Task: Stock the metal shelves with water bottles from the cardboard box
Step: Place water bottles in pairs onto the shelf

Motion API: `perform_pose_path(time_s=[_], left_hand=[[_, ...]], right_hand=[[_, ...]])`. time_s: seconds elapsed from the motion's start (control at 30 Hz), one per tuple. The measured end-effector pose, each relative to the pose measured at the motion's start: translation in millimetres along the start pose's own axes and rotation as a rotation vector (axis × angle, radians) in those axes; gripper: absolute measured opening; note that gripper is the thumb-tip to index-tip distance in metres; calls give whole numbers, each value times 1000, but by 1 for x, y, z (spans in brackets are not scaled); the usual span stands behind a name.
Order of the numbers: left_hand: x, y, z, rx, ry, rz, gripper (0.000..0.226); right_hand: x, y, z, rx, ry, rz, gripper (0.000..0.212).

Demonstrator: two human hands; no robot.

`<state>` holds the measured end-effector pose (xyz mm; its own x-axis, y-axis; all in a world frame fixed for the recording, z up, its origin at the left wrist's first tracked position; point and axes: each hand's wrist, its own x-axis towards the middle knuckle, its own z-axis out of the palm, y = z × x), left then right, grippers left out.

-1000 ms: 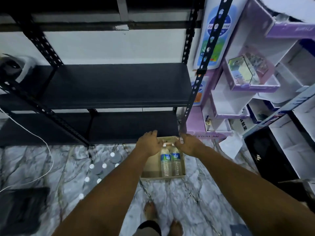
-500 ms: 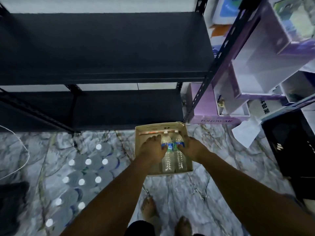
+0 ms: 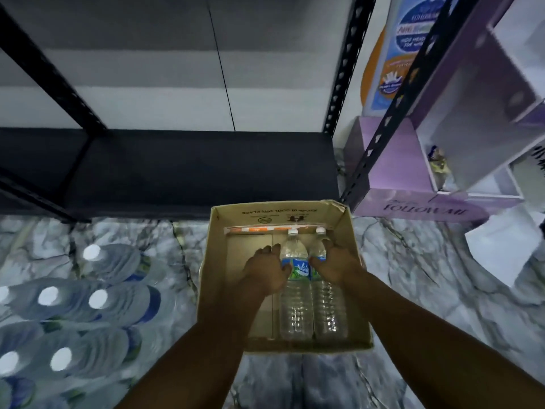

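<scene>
Standing beyond both hands, the black metal shelves (image 3: 188, 169) are seen with the cardboard box (image 3: 358, 290) on the floor just in front. Inside it two water bottles are laid side by side: the left bottle (image 3: 295, 302) is gripped by the left hand (image 3: 267, 271), the right bottle (image 3: 328, 308) by the right hand (image 3: 336, 264), fingers curled at the labels

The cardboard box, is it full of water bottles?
No, the cardboard box holds only two water bottles, with bare cardboard beside them.
</scene>
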<state>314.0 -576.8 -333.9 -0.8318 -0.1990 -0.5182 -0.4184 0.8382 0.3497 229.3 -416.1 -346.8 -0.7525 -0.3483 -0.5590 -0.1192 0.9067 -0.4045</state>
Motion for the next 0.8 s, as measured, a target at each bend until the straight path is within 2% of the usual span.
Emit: perform_pose_path(time_s=[0.1, 0.27, 0.33, 0.4, 0.5, 0.57, 0.7, 0.8], left_hand=[[37, -13, 32, -24, -2, -10, 64], [87, -29, 74, -148, 22, -4, 58], [103, -32, 88, -218, 22, -19, 64], [115, -33, 102, -337, 3, -50, 73], [136, -35, 127, -539, 1, -102, 94], [144, -33, 134, -667, 35, -136, 105], [148, -34, 137, -827, 91, -214, 95], [151, -47, 142, -964, 122, -212, 100]], right_hand=[[36, 17, 24, 9, 17, 6, 73], [87, 36, 59, 48, 62, 33, 72], [99, 38, 68, 32, 38, 34, 64], [108, 39, 73, -11, 56, 60, 54], [128, 48, 86, -5, 196, 70, 60], [134, 48, 89, 70, 255, 101, 56], [150, 47, 87, 164, 244, 123, 59], [155, 51, 92, 252, 206, 71, 68]])
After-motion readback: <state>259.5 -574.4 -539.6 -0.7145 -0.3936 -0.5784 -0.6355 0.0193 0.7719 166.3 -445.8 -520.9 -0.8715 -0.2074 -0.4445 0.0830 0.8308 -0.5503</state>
